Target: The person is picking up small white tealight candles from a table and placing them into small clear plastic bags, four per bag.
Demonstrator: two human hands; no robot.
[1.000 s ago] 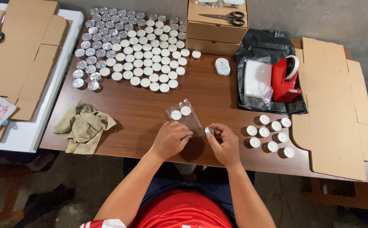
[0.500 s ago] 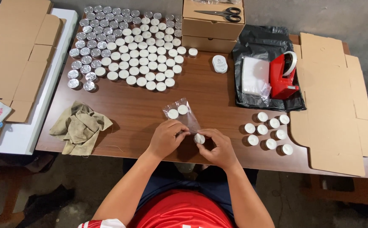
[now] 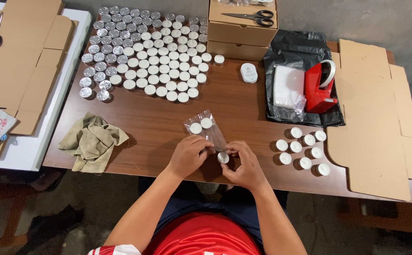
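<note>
Near worktop's front edge: our left hand (image 3: pixel 188 155) pinched mouth of clear plastic bag (image 3: pixel 207 130); our right hand (image 3: pixel 244 163) gripped white tealight candle (image 3: pixel 223 157) at bag opening.

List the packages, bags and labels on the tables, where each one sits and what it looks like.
Clear plastic bag: table centre, left hand holds its mouth, two white tealights inside; right hand holds a third tealight.
Stacked brown cardboard boxes: far edge, scissors on top.
Round white label roll: beside the boxes.
Black plastic bag: right, under a red tape dispenser.
Flat brown carton: far right.
</note>
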